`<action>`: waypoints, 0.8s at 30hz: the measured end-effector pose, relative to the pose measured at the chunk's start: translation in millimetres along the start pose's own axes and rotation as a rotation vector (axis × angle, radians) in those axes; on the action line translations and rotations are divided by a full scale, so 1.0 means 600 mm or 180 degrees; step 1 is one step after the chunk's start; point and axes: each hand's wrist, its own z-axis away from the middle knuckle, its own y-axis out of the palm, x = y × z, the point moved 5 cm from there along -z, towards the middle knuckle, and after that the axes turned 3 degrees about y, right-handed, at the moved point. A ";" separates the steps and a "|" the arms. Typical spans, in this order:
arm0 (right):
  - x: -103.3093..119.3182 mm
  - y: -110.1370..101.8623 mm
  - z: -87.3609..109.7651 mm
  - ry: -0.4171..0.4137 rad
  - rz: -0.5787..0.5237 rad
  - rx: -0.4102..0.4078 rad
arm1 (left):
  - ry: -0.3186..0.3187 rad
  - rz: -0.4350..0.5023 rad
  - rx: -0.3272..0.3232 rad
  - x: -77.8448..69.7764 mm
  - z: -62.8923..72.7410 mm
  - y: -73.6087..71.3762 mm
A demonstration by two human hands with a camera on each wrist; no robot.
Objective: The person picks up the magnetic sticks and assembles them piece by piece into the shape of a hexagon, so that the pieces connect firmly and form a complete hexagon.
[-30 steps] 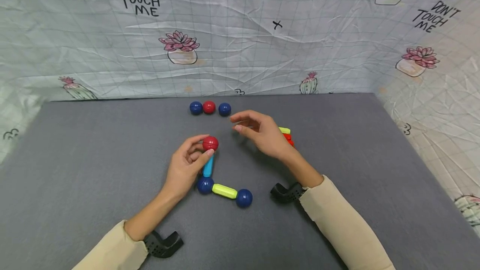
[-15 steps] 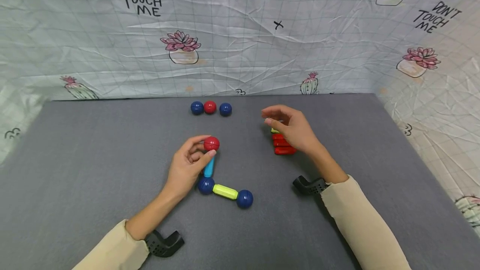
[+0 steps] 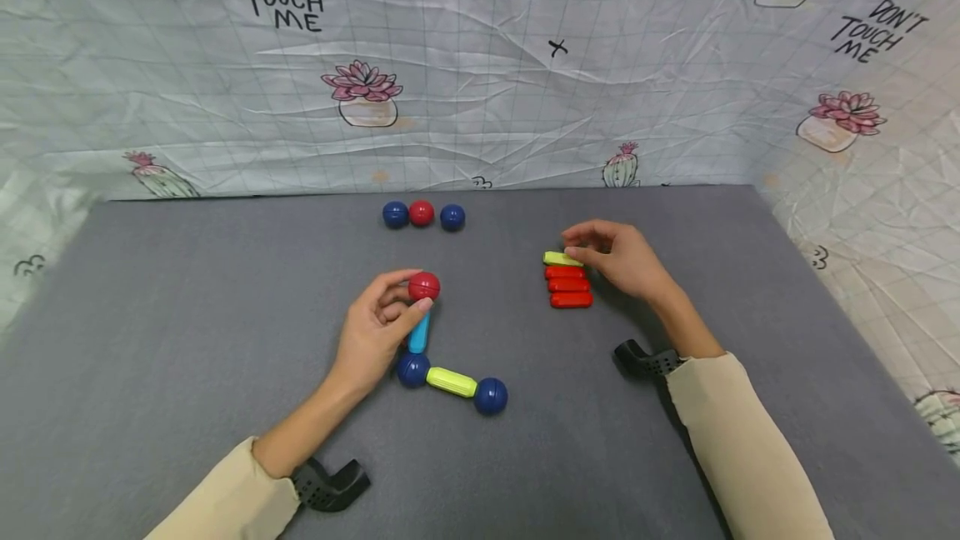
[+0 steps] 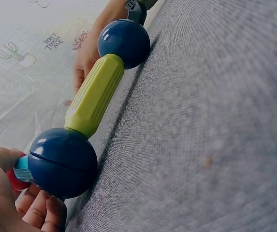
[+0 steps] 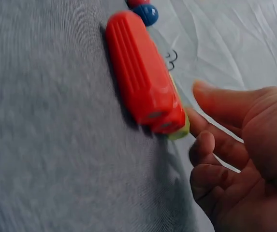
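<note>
My left hand (image 3: 375, 336) pinches a red ball (image 3: 424, 287) between thumb and fingers. That ball tops a light blue magnetic rod (image 3: 419, 333), which joins a dark blue ball (image 3: 413, 370). From there a yellow-green rod (image 3: 452, 382) leads to another dark blue ball (image 3: 491, 397); the left wrist view shows this rod (image 4: 94, 96) up close. My right hand (image 3: 624, 258) hovers at the right end of a second yellow-green rod (image 3: 558, 258), fingertips right by it. In the right wrist view the thumb stands apart from the fingers. Three red rods (image 3: 568, 286) lie beside that rod.
At the back of the grey table (image 3: 187, 315) sit a blue ball (image 3: 395, 215), a red ball (image 3: 422, 213) and another blue ball (image 3: 452, 217) in a row. A printed cloth (image 3: 480, 90) hangs behind the table edge.
My right hand has moved right, from near the back balls to the end of the yellow-green rod, uncovering the red rods. The left hand keeps its grip on the red ball.
</note>
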 end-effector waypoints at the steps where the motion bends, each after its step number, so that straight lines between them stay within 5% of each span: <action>1: -0.004 0.000 0.000 0.0036 0.0023 0.0059 | -0.0003 0.0008 -0.0001 0.000 0.000 0.000; 8: -0.016 0.005 -0.001 0.0205 0.0086 0.0238 | -0.0009 0.0008 0.0001 0.001 0.000 0.000; 24: -0.003 0.002 0.000 0.0056 0.0036 -0.0130 | 0.0010 -0.0017 -0.0004 0.001 0.002 0.000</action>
